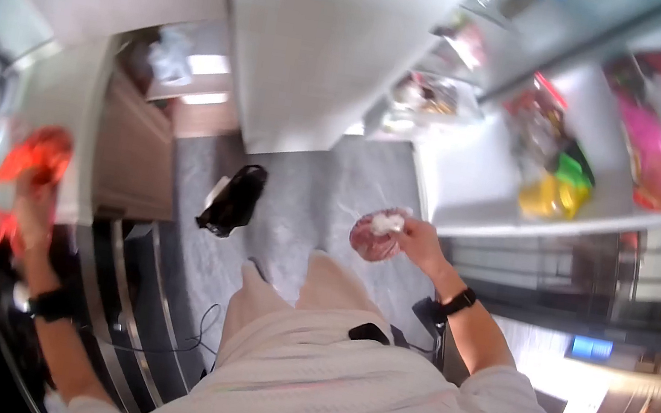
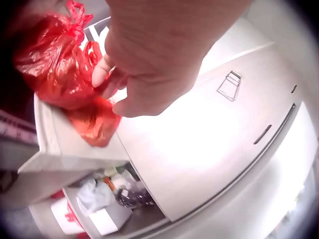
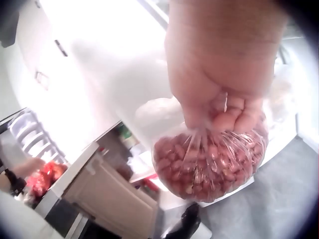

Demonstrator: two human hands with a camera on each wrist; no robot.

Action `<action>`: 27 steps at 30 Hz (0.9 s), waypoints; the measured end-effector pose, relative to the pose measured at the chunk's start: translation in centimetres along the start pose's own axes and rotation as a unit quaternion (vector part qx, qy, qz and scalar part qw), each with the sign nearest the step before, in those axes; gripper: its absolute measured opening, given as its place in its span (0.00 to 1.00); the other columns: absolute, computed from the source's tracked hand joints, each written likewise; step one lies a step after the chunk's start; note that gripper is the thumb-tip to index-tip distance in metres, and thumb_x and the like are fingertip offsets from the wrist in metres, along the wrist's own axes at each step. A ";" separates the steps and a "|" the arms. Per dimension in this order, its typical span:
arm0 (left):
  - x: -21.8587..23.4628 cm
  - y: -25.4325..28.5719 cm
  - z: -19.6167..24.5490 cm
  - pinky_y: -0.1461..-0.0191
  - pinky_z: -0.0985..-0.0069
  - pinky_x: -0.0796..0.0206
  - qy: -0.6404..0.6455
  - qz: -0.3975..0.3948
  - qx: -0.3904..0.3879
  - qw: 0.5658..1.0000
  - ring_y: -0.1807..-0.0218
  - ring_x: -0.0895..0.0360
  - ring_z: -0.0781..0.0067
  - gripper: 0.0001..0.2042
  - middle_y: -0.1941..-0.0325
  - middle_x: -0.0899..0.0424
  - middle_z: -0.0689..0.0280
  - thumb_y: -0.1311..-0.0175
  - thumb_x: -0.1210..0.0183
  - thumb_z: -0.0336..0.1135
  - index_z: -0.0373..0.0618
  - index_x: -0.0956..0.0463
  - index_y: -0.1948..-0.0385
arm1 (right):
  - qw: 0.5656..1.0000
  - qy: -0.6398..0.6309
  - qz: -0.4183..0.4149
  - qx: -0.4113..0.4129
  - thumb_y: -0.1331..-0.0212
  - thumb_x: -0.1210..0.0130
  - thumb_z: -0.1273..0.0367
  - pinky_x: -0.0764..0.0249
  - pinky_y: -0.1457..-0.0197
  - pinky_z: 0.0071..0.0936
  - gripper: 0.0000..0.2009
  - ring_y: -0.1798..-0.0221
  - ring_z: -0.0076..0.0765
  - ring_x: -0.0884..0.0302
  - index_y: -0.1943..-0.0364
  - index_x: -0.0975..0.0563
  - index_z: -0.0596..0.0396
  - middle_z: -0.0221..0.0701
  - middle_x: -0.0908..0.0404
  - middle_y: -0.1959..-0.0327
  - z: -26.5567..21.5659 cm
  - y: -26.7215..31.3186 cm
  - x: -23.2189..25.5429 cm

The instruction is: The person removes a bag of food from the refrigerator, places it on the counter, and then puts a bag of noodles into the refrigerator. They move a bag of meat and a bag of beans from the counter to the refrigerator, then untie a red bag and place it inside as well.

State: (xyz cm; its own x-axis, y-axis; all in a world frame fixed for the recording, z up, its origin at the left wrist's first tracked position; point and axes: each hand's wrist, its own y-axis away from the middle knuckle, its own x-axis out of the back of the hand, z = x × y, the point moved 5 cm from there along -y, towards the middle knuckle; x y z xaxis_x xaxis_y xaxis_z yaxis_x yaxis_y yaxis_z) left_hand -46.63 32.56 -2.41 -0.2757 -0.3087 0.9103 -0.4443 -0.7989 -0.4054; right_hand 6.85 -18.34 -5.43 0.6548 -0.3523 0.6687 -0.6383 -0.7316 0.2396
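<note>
In my right hand (image 1: 421, 245) is a clear plastic bag of red-skinned peanuts (image 3: 209, 167), gripped by its gathered neck. The bag hangs over the grey floor, in front of the open fridge. On the far left, my left hand (image 1: 34, 213) is at a red plastic bag (image 2: 57, 59) on the counter top, its curled fingers pinching the plastic at the side. An orange-red part of the plastic (image 2: 97, 124) droops below the fingers over the pale counter. What the red bag contains is hidden.
The open fridge (image 1: 473, 177) on the right holds several bagged foods, including a pink packet (image 1: 650, 153). Its door (image 1: 314, 40) stands out ahead. Below the counter, a drawer (image 2: 144, 221) is pulled out. A black bag (image 1: 234, 202) lies on the floor.
</note>
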 end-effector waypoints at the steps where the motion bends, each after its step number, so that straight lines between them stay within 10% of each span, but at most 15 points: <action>1: 1.8 -1.5 0.6 0.47 0.73 0.38 -0.061 0.043 -0.047 0.996 0.47 0.31 0.64 0.17 0.48 0.29 0.57 0.43 0.49 0.37 0.38 0.31 0.54 | 0.997 -0.064 0.010 -0.045 0.51 0.44 0.70 0.32 0.72 0.22 0.10 0.77 0.22 0.29 0.63 0.22 0.54 0.31 0.22 0.78 1.1 0.1 1.2; 9: -1.0 -7.9 -0.5 0.50 0.72 0.35 -0.045 -0.086 0.051 0.994 0.53 0.27 0.61 0.17 0.54 0.24 0.57 0.45 0.45 0.37 0.38 0.29 0.56 | 0.952 -0.251 0.088 -0.153 0.49 0.44 0.70 0.33 0.74 0.18 0.08 0.76 0.16 0.31 0.66 0.21 0.59 0.26 0.23 0.78 11.6 -5.2 6.8; 14: 0.7 -7.3 0.4 0.52 0.71 0.34 -0.069 -0.077 0.134 0.986 0.55 0.25 0.61 0.17 0.56 0.23 0.58 0.46 0.44 0.37 0.39 0.28 0.57 | 0.979 -0.126 0.063 -0.149 0.54 0.44 0.72 0.32 0.73 0.18 0.11 0.74 0.20 0.29 0.65 0.22 0.62 0.28 0.23 0.74 18.5 -11.6 10.9; 20: 7.3 -6.1 11.0 0.60 0.70 0.30 -0.129 0.050 0.305 0.942 0.65 0.22 0.62 0.15 0.67 0.19 0.60 0.48 0.41 0.39 0.42 0.25 0.60 | 0.982 -0.121 -0.024 -0.142 0.50 0.46 0.69 0.41 0.83 0.17 0.08 0.83 0.17 0.36 0.72 0.23 0.62 0.23 0.29 0.83 14.7 -18.7 16.8; 27: 5.7 -2.4 13.3 0.61 0.78 0.34 0.219 0.103 0.424 0.872 0.67 0.26 0.77 0.14 0.70 0.21 0.65 0.49 0.39 0.35 0.36 0.24 0.64 | 0.982 -0.131 -0.047 -0.128 0.49 0.46 0.69 0.44 0.84 0.17 0.09 0.85 0.16 0.39 0.74 0.24 0.63 0.25 0.29 0.85 14.4 -23.1 16.4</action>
State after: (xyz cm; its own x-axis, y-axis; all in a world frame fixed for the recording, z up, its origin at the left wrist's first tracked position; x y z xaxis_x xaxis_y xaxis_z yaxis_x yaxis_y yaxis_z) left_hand -35.82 25.90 4.90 -0.6578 -0.4118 0.6306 0.3931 -0.9019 -0.1790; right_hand 38.12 -15.62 -10.09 0.7764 -0.4524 0.4388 -0.6284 -0.6091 0.4838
